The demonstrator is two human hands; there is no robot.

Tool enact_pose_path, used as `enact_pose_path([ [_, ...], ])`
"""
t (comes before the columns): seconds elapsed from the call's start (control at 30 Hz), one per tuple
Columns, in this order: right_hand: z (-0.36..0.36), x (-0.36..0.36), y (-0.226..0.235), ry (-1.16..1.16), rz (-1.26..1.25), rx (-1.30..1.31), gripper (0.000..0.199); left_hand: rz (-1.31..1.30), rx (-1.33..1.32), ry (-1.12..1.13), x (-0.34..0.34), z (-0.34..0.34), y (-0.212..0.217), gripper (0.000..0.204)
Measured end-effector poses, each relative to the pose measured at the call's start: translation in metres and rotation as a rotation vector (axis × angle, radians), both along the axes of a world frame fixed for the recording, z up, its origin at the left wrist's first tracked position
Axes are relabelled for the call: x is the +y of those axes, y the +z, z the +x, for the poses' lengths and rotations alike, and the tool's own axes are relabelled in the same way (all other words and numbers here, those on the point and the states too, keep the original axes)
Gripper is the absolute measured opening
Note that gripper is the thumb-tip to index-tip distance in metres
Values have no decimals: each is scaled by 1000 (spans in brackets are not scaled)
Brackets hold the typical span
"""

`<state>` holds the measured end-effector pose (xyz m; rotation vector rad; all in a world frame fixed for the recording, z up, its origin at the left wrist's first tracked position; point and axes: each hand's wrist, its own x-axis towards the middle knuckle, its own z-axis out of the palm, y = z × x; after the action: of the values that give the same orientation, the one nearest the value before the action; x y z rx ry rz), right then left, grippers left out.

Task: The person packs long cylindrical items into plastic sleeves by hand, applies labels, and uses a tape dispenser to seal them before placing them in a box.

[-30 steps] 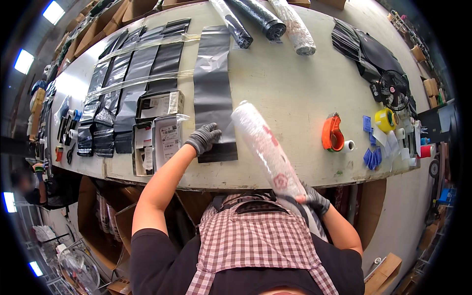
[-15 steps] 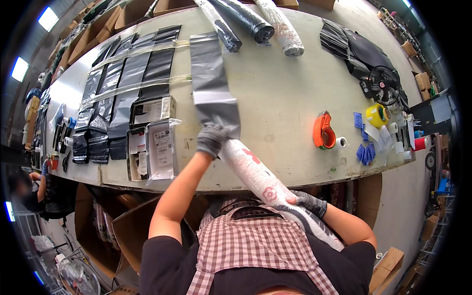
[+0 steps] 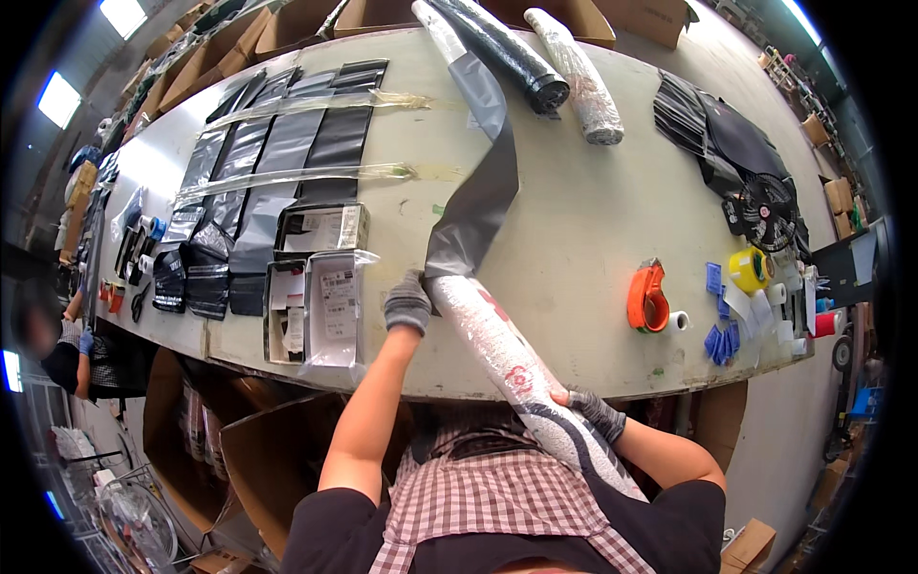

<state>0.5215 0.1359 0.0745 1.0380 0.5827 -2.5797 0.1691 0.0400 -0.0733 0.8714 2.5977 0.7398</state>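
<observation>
A long roll in whitish wrap with red and black markings (image 3: pixel 492 341) slants from my lap over the table's near edge. Its far end sits inside the mouth of a long grey plastic bag (image 3: pixel 475 198). The bag twists away across the table, and its far end lies against a roll at the back. My left hand (image 3: pixel 408 304), in a grey knit glove, is closed on the bag's left edge beside the roll's end. Lower down, my right hand (image 3: pixel 595 413), gloved with bare fingertips, grips the roll from its right side.
More wrapped rolls (image 3: pixel 578 81) lie at the table's back. Black and grey bags (image 3: pixel 287 143) under clear tape strips and open boxes (image 3: pixel 335 297) are at left. An orange tape dispenser (image 3: pixel 647 298), a small fan (image 3: pixel 768 206) and yellow tape (image 3: pixel 751 270) stand right. Another person works far left.
The bag has swung to the right and become twisted, its far end now up by the back rolls. My left hand has shifted from atop the roll's end to its left side.
</observation>
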Motion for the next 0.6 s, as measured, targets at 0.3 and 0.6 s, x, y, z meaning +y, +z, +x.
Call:
enact_pose_path([
  [0.3,-199,23,-89,-61,988,389,54,-142,24,111,64,-155,-37,31],
  [0.6,-359,123,-157,26,1570,138,49,-17,-137,233,74,-141,-17,31],
])
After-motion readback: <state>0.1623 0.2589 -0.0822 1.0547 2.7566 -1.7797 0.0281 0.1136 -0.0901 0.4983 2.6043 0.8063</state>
